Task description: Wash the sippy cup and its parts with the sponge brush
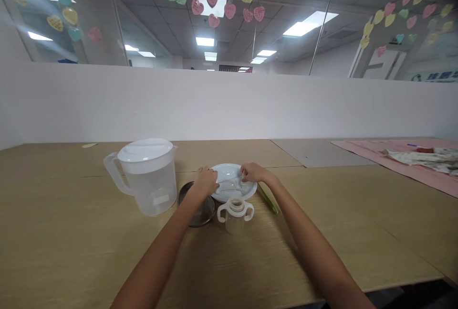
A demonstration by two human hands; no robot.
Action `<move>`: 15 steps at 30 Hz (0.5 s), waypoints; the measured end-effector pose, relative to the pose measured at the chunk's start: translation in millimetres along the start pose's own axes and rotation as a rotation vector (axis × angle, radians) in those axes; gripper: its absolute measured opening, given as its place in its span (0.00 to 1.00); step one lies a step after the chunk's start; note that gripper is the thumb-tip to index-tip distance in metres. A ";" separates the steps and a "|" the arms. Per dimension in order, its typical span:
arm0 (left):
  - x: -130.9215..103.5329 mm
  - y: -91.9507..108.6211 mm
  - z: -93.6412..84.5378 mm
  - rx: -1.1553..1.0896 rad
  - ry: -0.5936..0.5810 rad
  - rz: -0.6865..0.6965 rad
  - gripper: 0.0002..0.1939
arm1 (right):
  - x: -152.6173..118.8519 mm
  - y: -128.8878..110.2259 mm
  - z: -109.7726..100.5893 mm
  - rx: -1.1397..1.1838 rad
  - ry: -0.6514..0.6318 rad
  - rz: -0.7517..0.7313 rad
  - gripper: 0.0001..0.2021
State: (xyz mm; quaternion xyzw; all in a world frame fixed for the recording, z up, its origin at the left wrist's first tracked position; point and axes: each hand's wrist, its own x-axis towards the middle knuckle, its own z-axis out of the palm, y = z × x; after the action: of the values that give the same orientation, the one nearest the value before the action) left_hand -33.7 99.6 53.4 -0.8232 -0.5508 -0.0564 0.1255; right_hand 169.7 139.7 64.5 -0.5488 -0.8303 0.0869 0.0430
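A white divided plate lies on the table, with clear and whitish small parts on it that are too small to name. My left hand bends over the plate's left rim, fingers curled and partly hidden. At the plate's right side, the fingers of my right hand are pinched together by a small clear piece I cannot make out. In front of the plate stands an uncapped, two-handled clear baby bottle. A round metal bowl sits partly under my left forearm.
A lidded clear plastic pitcher stands to the left. Right of the plate lies a green stalk. A pink cloth with a crumpled patterned cloth covers the far right. A white wall rises behind the table.
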 end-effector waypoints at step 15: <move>-52.4 -42.8 -128.9 -0.323 0.628 -0.203 0.16 | -9.7 33.2 -19.0 0.131 0.308 0.114 0.11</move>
State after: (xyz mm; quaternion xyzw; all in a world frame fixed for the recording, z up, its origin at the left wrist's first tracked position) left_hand -87.6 33.6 171.5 -0.7160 -0.5484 -0.4048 0.1508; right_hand 206.7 145.3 77.1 -0.5979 -0.7740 0.0580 0.2002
